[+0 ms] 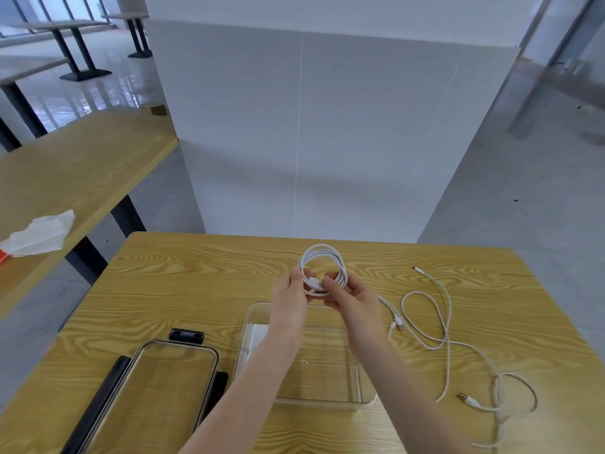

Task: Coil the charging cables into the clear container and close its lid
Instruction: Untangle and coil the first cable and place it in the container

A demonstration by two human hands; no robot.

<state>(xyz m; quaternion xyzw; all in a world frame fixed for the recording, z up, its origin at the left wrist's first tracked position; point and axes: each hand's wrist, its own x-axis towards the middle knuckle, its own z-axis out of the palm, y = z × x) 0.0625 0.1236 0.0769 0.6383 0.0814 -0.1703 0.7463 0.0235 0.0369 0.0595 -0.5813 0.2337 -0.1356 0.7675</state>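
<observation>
A white charging cable is wound into a round coil, held upright above the far edge of the clear container. My left hand pinches the coil's left side and my right hand grips its lower right, near a plug. The container stands open on the wooden table with something white and flat inside at its left. Its clear lid with black clasps lies flat to the left. More white cables lie loose and tangled on the right of the table.
The wooden table ends at a white pillar behind. A second wooden table at the left carries a crumpled white tissue. Loose cable plugs lie near the right front.
</observation>
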